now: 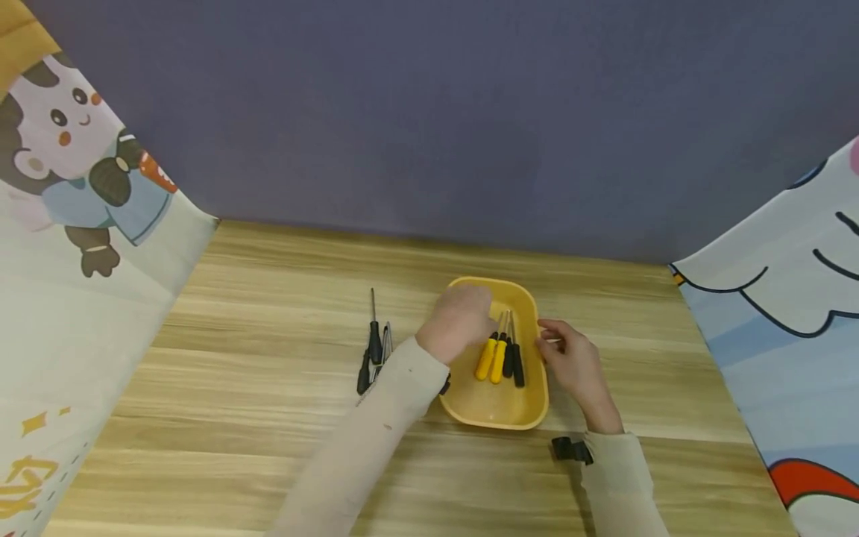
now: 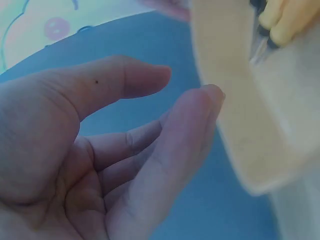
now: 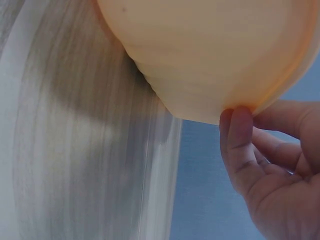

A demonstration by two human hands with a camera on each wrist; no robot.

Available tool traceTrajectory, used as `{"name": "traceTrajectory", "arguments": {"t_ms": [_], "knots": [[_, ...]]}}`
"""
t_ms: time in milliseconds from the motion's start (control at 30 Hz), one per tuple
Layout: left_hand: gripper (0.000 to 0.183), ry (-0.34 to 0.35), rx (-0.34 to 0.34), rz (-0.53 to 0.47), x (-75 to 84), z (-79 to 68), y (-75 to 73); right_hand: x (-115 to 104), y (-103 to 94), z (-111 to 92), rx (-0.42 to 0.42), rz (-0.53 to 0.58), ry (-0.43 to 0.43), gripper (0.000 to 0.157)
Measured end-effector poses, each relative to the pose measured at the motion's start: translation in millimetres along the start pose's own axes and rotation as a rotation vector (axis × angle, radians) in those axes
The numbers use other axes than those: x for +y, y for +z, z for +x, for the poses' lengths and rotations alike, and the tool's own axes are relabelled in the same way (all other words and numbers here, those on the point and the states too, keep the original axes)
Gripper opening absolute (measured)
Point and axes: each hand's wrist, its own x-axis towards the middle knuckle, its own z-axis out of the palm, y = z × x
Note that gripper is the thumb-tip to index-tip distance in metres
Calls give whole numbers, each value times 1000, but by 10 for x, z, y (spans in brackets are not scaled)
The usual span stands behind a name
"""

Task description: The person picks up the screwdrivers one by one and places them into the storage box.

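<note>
My right hand (image 1: 576, 365) pinches the right rim of the yellow plastic tray (image 1: 493, 418) between thumb and fingers, also plain in the right wrist view. My left hand (image 1: 459, 321) is above the tray's left side. In the left wrist view its thumb and fingers (image 2: 190, 120) are bent and apart, with nothing between them, close to the tray wall (image 2: 225, 100). Inside the tray lie yellow-handled screwdrivers (image 1: 498, 362) and black-handled screwdrivers (image 1: 518, 365), side by side, shafts pointing away. The left hand hides part of the tray.
Left of the tray, a black-handled screwdriver (image 1: 374, 343), another black handle (image 1: 364, 373) and a thin silvery tool (image 1: 387, 339) lie on the wooden table (image 1: 268, 358), partly behind the left sleeve (image 1: 376, 440). A dark wall (image 1: 429, 127) stands behind; printed cloth borders both sides.
</note>
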Motion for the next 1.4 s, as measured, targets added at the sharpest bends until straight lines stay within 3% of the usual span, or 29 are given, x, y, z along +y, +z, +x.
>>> {"name": "traceTrajectory", "arguments": {"t_ms": [200, 333, 467, 667, 833, 1100, 1400], "knots": [[35, 32, 111, -13, -230, -318, -106, 13, 15, -22, 2, -9, -3, 34], [37, 53, 201, 30, -417, -506, -98, 17, 22, -43, 6, -12, -5, 33], [38, 30, 258, 42, -595, -680, -66, 13, 26, -66, 4, -5, -5, 33], [45, -63, 266, -15, -868, -947, 68, 25, 44, -95, 11, -2, -7, 33], [36, -116, 276, -80, -1075, -1132, 199, 42, 45, -99, 15, -5, -5, 33], [17, -197, 262, -73, -1344, -1205, 321, 37, 20, -66, 10, -5, 3, 33], [25, -235, 240, -96, -1509, -1122, 396, 26, 16, -28, 3, -9, 13, 34]]}}
